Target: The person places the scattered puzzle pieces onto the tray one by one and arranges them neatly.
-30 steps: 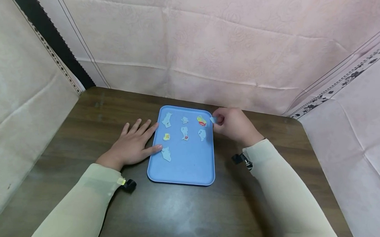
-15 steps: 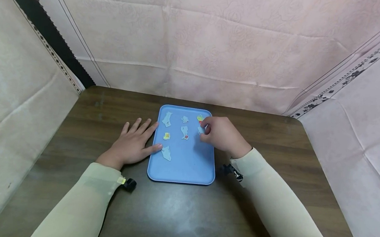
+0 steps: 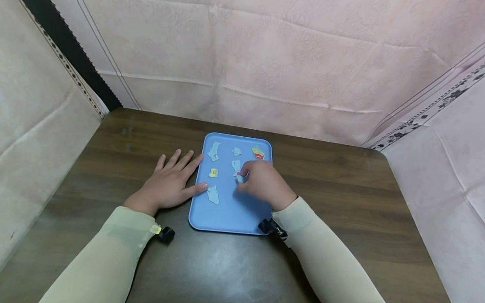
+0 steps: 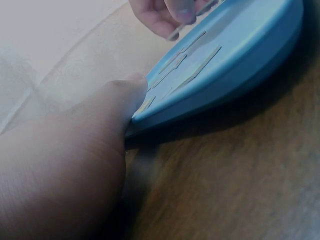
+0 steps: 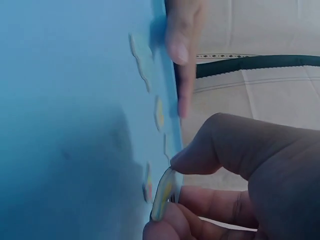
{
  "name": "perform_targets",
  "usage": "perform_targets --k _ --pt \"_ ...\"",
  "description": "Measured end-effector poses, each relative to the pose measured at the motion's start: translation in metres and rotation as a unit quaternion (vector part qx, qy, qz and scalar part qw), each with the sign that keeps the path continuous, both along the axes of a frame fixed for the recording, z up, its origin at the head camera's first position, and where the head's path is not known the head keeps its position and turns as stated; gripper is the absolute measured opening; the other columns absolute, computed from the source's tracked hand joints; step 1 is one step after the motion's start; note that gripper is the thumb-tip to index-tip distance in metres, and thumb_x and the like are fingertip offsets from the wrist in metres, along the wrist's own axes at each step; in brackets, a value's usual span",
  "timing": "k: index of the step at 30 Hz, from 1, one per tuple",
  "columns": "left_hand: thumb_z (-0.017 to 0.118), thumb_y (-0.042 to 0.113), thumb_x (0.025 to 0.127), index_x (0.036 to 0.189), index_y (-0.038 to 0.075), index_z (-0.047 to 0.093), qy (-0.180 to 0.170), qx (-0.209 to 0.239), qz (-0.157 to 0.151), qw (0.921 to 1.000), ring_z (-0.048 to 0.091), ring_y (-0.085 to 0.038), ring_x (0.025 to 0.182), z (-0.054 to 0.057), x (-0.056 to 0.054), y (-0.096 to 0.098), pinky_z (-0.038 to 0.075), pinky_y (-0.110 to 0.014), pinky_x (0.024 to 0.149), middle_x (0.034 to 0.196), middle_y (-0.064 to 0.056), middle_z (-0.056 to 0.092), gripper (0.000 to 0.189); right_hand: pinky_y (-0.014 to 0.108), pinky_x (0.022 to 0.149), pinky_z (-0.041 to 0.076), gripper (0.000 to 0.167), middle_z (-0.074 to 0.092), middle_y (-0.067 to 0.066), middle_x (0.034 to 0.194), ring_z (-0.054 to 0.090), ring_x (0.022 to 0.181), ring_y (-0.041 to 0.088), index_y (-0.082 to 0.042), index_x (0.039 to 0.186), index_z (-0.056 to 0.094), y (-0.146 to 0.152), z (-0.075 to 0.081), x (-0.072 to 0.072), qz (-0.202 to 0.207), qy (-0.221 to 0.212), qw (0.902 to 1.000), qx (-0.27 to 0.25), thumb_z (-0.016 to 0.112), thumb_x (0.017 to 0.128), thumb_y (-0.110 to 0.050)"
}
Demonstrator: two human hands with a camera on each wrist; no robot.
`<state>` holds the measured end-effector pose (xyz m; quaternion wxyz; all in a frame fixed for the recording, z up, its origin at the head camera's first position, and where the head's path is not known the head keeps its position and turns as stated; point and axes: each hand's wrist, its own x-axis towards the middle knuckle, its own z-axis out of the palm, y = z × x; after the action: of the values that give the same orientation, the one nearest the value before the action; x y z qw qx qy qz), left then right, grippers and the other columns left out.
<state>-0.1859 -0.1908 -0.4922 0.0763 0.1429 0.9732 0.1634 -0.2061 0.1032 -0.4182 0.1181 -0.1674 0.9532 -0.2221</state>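
Note:
A blue tray lies on the table, bearing thin, irregular puzzle pieces. My left hand is spread at its left side, the thumb resting on the rim. Above the tray's middle, my right hand pinches one puzzle piece between thumb and fingers, its face pale with some yellow. Close by lies a pale blue piece with a red spot. Near the left thumb is another pale blue piece, below a small yellow piece. The right hand hides part of the tray.
Along the tray's far side lie a pale blue piece, a small pale piece and a yellow-and-red piece. The brown wooden table extends around the tray. Pale patterned cloth hangs behind and at both sides.
My right hand has moved from beyond the tray's right edge leftward and nearer, to over the tray's middle, still pinching the puzzle piece. My left hand has stayed in place.

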Motion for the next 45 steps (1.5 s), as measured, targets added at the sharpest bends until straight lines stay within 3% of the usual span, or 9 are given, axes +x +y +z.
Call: perform_targets --k 4,9,12,17,25,31,40,45 --pt "0.042 0.088 0.105 0.183 0.036 0.007 -0.001 0.000 0.002 1.0000 -0.003 -0.047 0.177 0.000 -0.001 0.001 -0.008 -0.078 0.135 0.191 -0.011 0.011 0.100 0.033 0.071 0.061 0.018 0.080 0.001 0.091 0.070 0.083 0.018 -0.009 0.106 0.084 -0.008 -0.007 0.005 -0.010 -0.001 0.9999 -0.005 0.089 0.094 -0.022" --pt "0.039 0.089 0.105 0.183 0.035 0.007 -0.004 -0.002 0.000 1.0000 -0.003 -0.048 0.177 0.002 -0.001 0.001 -0.009 -0.079 0.135 0.191 -0.012 0.011 0.100 0.033 0.066 0.058 0.014 0.075 0.000 0.079 0.070 0.076 0.020 -0.009 0.101 0.082 -0.015 -0.010 0.010 -0.027 -0.002 0.9996 -0.005 0.088 0.095 -0.021" --pt "0.037 0.090 0.105 0.183 0.035 0.007 -0.006 -0.003 -0.001 1.0000 -0.003 -0.048 0.177 0.003 0.000 0.001 -0.009 -0.080 0.134 0.191 -0.012 0.010 0.101 0.031 0.058 0.049 0.013 0.064 0.000 0.068 0.064 0.068 0.020 -0.011 0.091 0.080 -0.017 -0.009 0.011 -0.033 -0.012 0.9994 -0.005 0.087 0.095 -0.020" --pt "0.036 0.090 0.105 0.183 0.034 0.006 -0.009 -0.003 -0.002 1.0000 -0.004 -0.049 0.177 0.005 0.000 0.001 -0.010 -0.080 0.134 0.191 -0.013 0.010 0.101 0.029 0.050 0.036 0.025 0.046 0.001 0.059 0.053 0.057 0.021 -0.012 0.075 0.074 -0.019 -0.008 0.010 -0.038 -0.026 0.9989 0.000 0.087 0.096 -0.021" --pt "0.039 0.088 0.106 0.183 0.034 0.007 -0.012 -0.001 -0.003 0.9999 -0.004 -0.049 0.176 0.006 0.001 0.001 -0.010 -0.080 0.134 0.191 -0.014 0.010 0.100 0.029 0.049 0.042 0.024 0.057 0.006 0.063 0.061 0.059 0.023 -0.015 0.078 0.076 -0.023 -0.009 0.011 -0.050 -0.039 0.9979 0.011 0.088 0.096 -0.025" --pt "0.038 0.089 0.106 0.183 0.034 0.007 -0.013 0.002 -0.005 0.9999 -0.003 -0.049 0.176 0.006 0.000 0.001 -0.010 -0.080 0.134 0.191 -0.014 0.011 0.100 0.028 0.047 0.039 0.029 0.053 0.005 0.061 0.057 0.055 0.022 -0.014 0.073 0.076 -0.022 -0.009 0.010 -0.052 -0.055 0.9971 0.005 0.088 0.097 -0.024" --pt "0.040 0.088 0.106 0.183 0.033 0.006 -0.017 0.003 -0.003 0.9999 -0.004 -0.049 0.176 0.007 0.001 0.001 -0.011 -0.079 0.134 0.191 -0.014 0.010 0.100 0.028 0.048 0.038 0.027 0.048 0.004 0.061 0.055 0.056 0.023 -0.012 0.078 0.075 -0.019 -0.009 0.010 -0.048 -0.060 0.9971 -0.001 0.087 0.098 -0.025" --pt "0.040 0.087 0.106 0.183 0.034 0.007 -0.015 0.004 -0.005 0.9999 -0.004 -0.049 0.176 0.007 0.001 0.001 -0.010 -0.079 0.134 0.191 -0.013 0.010 0.100 0.030 0.057 0.052 0.020 0.072 0.005 0.084 0.066 0.073 0.021 -0.010 0.103 0.080 -0.017 -0.007 0.015 -0.056 -0.043 0.9975 -0.003 0.086 0.099 -0.028"
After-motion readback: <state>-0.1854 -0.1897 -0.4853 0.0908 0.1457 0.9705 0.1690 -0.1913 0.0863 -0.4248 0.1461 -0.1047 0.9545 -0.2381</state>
